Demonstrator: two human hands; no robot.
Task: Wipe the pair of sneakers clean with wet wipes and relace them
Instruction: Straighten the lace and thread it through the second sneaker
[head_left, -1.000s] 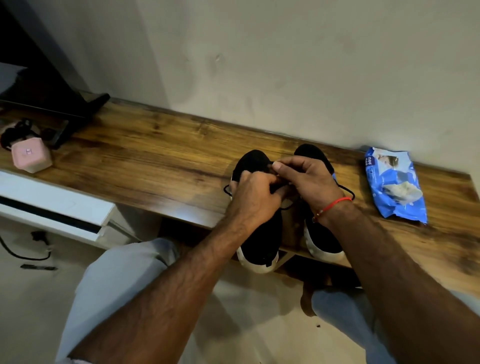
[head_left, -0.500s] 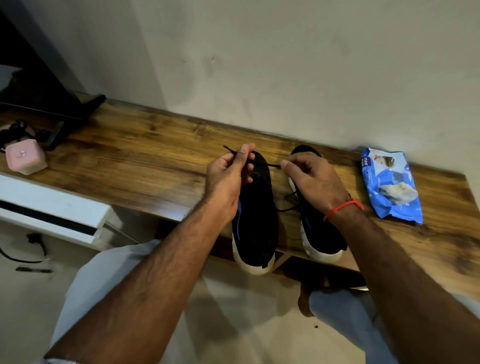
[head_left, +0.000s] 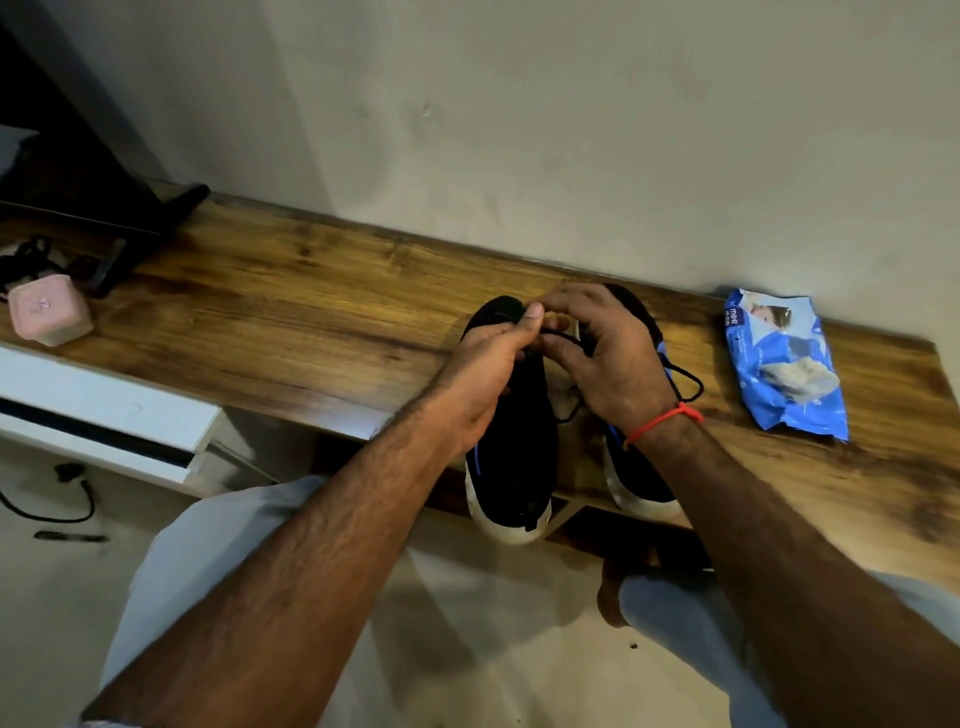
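Two black sneakers with white soles stand side by side on the wooden shelf (head_left: 311, 322), heels over its front edge. Above the left sneaker (head_left: 519, 457), my left hand (head_left: 488, 369) and my right hand (head_left: 608, 358) meet and each pinches a part of its black lace (head_left: 558, 338) near the toe end. The right sneaker (head_left: 641, 478) is partly hidden under my right wrist; a loop of its lace (head_left: 688, 382) lies loose on the wood. A blue pack of wet wipes (head_left: 784, 364) lies at the right of the shoes.
A pink box (head_left: 49, 312) and a dark monitor stand (head_left: 135, 223) sit at the shelf's left end. The wall runs right behind the shelf. A white unit (head_left: 104, 415) sits lower left, with a cable (head_left: 52, 499) on the floor. My knees are below the shelf edge.
My hands pulled the lace apart over the left sneaker half a second ago; now they have come back together near its toe end, still holding the lace.
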